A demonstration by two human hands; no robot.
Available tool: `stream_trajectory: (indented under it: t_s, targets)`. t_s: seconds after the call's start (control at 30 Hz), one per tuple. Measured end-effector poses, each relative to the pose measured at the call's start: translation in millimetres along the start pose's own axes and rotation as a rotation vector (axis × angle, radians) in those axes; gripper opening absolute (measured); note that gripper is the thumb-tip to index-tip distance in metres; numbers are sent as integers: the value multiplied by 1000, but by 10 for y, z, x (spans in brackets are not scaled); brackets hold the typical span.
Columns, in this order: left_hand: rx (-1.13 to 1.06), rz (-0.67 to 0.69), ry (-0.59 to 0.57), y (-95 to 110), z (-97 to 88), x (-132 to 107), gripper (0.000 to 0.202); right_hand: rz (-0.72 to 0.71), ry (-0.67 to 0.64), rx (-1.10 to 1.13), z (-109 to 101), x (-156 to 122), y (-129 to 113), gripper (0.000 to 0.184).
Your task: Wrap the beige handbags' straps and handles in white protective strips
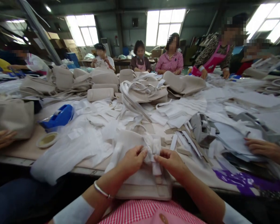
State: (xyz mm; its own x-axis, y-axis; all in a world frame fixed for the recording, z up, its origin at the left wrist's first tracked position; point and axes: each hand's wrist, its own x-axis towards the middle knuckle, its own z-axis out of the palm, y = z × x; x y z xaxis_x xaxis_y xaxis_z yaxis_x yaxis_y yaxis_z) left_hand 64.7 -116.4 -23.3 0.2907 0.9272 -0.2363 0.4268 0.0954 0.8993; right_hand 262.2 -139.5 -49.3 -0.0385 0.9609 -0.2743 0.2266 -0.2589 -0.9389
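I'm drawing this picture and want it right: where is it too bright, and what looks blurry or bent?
Head view: the middle window glares white against the dark wall; head view: the right window leans as if stretched; head view: the bag at far left looks smeared, while the left hand and right hand look clearer.

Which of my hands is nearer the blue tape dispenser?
Left. The left hand is to the right of the blue tape dispenser, closer to your body; the right hand is farther right.
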Motion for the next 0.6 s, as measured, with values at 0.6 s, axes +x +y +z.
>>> stream_trajectory:
  t_s: [0.6]
  targets:
    - [-2,-172,-34,60,42,-99,14,-111,17,-285,286,14,51,35]
